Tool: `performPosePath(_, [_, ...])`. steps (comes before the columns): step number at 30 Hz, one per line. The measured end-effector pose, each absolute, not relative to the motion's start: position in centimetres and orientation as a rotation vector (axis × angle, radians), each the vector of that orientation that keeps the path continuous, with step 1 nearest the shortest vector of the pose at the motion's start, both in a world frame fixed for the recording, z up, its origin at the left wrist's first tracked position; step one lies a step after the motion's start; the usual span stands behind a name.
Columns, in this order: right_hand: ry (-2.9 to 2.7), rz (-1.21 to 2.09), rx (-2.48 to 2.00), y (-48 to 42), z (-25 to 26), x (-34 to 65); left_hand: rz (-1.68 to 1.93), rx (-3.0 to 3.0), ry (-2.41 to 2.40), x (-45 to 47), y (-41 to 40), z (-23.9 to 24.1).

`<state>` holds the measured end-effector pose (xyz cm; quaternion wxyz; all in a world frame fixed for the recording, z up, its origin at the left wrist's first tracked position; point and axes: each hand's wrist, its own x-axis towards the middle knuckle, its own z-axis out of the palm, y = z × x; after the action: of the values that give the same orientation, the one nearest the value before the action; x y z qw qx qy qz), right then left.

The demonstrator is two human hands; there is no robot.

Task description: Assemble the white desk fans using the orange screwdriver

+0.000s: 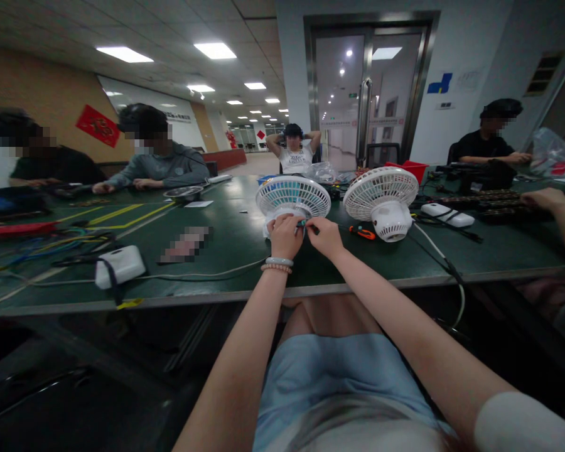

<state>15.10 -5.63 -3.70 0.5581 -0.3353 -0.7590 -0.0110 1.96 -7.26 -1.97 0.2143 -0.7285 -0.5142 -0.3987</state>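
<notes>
Straight ahead on the green table, a white fan [293, 196] stands with its grille tilted up and its back toward me. My left hand [285, 236] is closed in front of its housing, covering much of it. At the left fingertips shows a small teal piece [302, 223], too small to identify. My right hand [326, 237] is pinched just beside that piece; what its fingers hold is hidden. Right of my hands lies a screwdriver with an orange and black handle [362, 233]. A second white fan [381, 199] stands next to it, its round motor housing facing me.
White power adapters lie left [120, 267] and right [448, 215], with cables trailing over the table [235, 282]. A metal bowl [184, 193] and a red bin [412, 169] stand farther back. People sit around the table; another person's hand [543, 198] reaches in at right.
</notes>
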Motion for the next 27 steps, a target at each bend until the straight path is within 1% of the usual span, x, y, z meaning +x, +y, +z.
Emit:
performPosePath(6, [-1.782,-0.025,-0.802,-5.8,-3.6,15.2,-1.094,-2.013,-1.438,2.0,-7.2,-2.0])
performPosePath(10, [-1.714,-0.099,-0.969,-5.5,-3.4,15.9,-1.103,-2.012,-1.433,2.0,-7.2,-2.0])
performPosePath(17, [-1.926,-0.392,-1.418,-5.0,-2.6,21.1,-1.119,-2.027,-1.424,2.0,-7.2,-2.0])
performPosePath(23, [-2.079,-0.651,-1.569,-5.8,-4.3,25.2,-1.111,-2.032,-1.426,2.1,-7.3,-1.9])
performPosePath(27, [-2.101,-0.718,-1.644,-5.9,-5.3,25.6,-1.125,-2.028,-1.407,2.0,-7.3,-1.9])
